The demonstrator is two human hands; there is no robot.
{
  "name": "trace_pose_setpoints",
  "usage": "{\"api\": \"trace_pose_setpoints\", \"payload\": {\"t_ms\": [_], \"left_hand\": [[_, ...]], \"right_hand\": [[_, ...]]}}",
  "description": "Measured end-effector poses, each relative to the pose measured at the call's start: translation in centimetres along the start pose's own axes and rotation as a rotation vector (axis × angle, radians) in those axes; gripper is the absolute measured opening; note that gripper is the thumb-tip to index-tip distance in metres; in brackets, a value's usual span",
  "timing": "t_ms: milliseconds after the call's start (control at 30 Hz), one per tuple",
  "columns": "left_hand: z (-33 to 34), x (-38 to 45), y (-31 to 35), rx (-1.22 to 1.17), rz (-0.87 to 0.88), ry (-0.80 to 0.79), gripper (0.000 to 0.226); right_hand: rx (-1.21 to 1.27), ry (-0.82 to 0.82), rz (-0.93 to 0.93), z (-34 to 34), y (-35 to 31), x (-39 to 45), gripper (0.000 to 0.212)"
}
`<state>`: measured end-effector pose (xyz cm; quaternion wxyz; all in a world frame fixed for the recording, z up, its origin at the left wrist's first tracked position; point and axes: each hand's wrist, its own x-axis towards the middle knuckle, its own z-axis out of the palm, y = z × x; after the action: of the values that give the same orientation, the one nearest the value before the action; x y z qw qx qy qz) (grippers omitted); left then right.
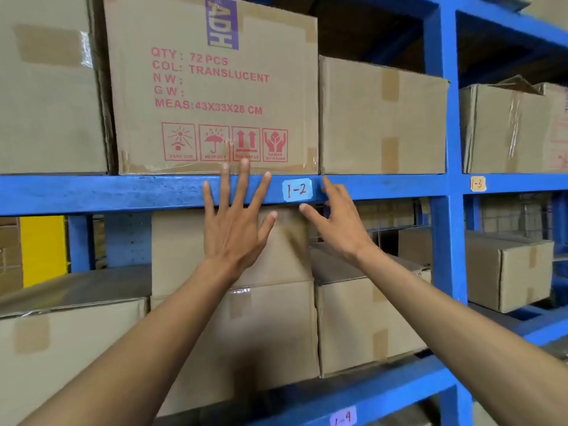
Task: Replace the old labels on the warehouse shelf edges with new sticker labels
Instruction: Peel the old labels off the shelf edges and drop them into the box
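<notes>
A pale blue sticker label [297, 189] marked "1-2" in red sits on the front edge of the blue shelf beam [123, 193]. My left hand [236, 219] is spread flat over the beam just left of the label, holding nothing. My right hand [333, 216] is at the label's right side, fingers apart, with a fingertip touching the beam by the label's right edge and the thumb below it. A tan label [478, 183] marked "1-3" is on the beam of the bay to the right. A pale label [343, 417] marked "1-4" is on the lower beam.
Cardboard boxes fill the shelves: a printed box [212, 87] stands directly above the label, plain boxes [382, 118] beside it and several below. A blue upright post [450, 149] divides the bays. A yellow panel [43, 250] shows at the left.
</notes>
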<state>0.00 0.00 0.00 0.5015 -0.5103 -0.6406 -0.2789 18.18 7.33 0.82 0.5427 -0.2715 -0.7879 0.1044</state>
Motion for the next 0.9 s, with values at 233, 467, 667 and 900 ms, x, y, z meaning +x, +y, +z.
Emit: {"api": "trace_pose_setpoints", "payload": {"t_ms": [233, 467, 667, 900], "left_hand": [[3.5, 0.5, -1.5, 0.089, 0.100, 0.185, 0.071], [4.1, 0.8, -1.6, 0.078, 0.112, 0.240, 0.072], [4.0, 0.7, -1.7, 0.067, 0.115, 0.234, 0.072], [4.2, 0.8, -1.8, 0.062, 0.124, 0.254, 0.071]], "right_hand": [[0.073, 0.289, 0.020, 4.1, 0.5, 1.6, 0.060], [0.196, 0.489, 0.047, 4.9, 0.3, 2.6, 0.033], [0.099, 0.545, 0.077, 5.4, 0.5, 2.7, 0.053], [0.088, 0.593, 0.087, 5.4, 0.1, 2.9, 0.041]]}}
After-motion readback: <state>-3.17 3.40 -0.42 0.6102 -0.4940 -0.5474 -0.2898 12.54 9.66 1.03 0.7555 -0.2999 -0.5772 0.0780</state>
